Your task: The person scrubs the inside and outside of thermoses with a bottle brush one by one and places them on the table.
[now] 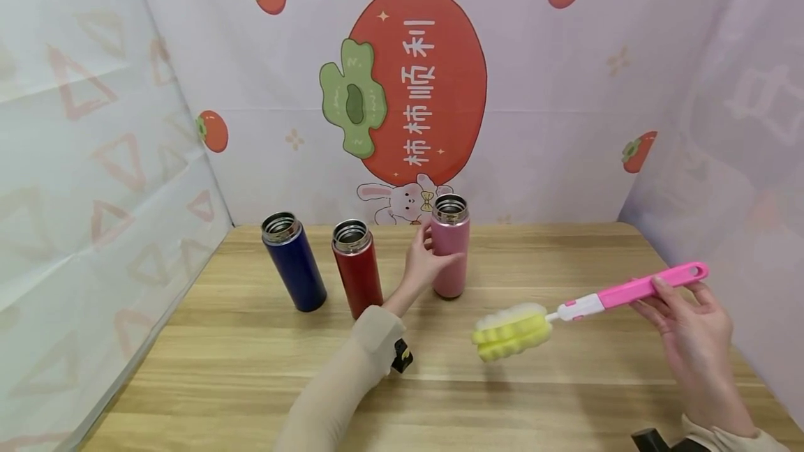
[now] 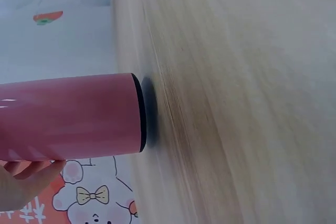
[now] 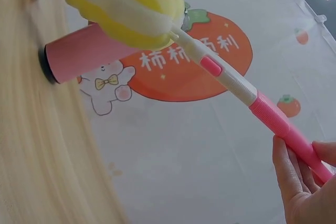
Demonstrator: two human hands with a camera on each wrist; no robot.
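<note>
My left hand (image 1: 426, 265) holds the pink bottle (image 1: 452, 237) round its side, thumb in front. That bottle stands upright without a lid, its steel mouth facing up. In the left wrist view the black base of the bottle (image 2: 79, 119) is right at the tabletop. My right hand (image 1: 697, 337) grips a bottle brush (image 1: 581, 307) by its pink handle, thumb on one side and fingers on the other. The brush's yellow and white sponge head (image 3: 118, 11) points left, raised over the table, in front of the pink bottle in the right wrist view.
A red bottle (image 1: 358, 274) and a blue bottle (image 1: 295, 270), both lidless and upright, stand left of the pink one. The wooden table (image 1: 220, 361) meets a printed cloth backdrop (image 1: 534, 89) behind, with cloth walls at both sides.
</note>
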